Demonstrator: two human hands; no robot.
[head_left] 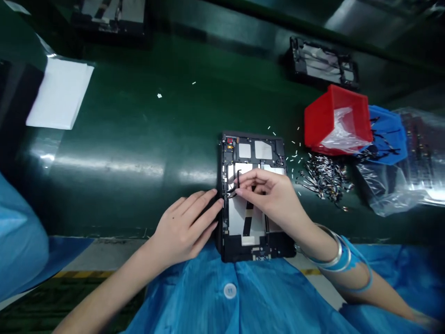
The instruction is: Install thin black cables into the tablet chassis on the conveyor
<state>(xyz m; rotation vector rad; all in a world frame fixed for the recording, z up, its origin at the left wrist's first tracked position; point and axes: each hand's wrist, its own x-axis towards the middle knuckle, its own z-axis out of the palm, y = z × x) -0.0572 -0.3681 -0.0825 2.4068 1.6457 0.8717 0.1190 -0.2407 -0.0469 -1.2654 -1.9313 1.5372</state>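
Observation:
An opened tablet (255,248) with its inner parts showing lies at the table's front edge, close to my body. My right hand (273,192) is over its middle, thumb and forefinger pinched on a thin black cable (238,175) that stands up from the tablet's left side. The fingers of my left hand (189,227) are stretched out, their tips at the tablet's left edge. White panels and a black ribbon strip (248,220) show inside the tablet; my right hand covers part of them.
To the right are a pile of small cable parts (327,178), a red bin (318,118) with clear plastic, a blue bin (398,139) with black cables and a plastic bag (385,195). Another open tablet (323,65) sits behind. White sheets (60,95) lie at the left; white scraps dot the green table (139,139).

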